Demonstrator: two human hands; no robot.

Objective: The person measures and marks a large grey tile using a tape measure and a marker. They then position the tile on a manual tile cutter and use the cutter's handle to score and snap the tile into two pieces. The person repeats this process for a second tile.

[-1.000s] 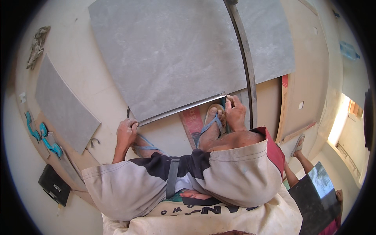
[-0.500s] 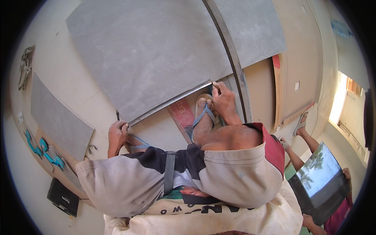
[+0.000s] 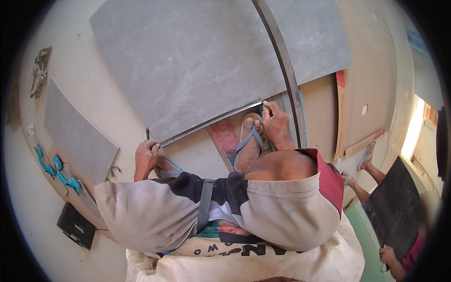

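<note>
My left hand [image 3: 145, 159] is closed, fingertips pinching the left end of a thin metal strip [image 3: 211, 121] along the front edge of a large grey tile [image 3: 183, 66]. A small dark upright piece [image 3: 148, 134] stands just beyond it. My right hand [image 3: 277, 124] grips the strip’s right end at the tile edge. A long dark metal bar [image 3: 277, 42] crosses the tile to the right of that hand, over a second grey section. My sandalled right foot [image 3: 249, 150] is below the strip, beside red-printed cardboard [image 3: 223, 138].
A smaller grey tile [image 3: 75, 131], turquoise tool [image 3: 68, 181], crumpled cloth [image 3: 40, 70] and black case [image 3: 75, 228] lie left. Cardboard [image 3: 361, 108] lies right. A co-worker holds a dark glossy panel [image 3: 392, 207] at lower right.
My hands keep their grip on the strip; the view has shifted slightly. The co-worker’s glossy panel has tilted, losing its bright reflection and exposing green flooring.
</note>
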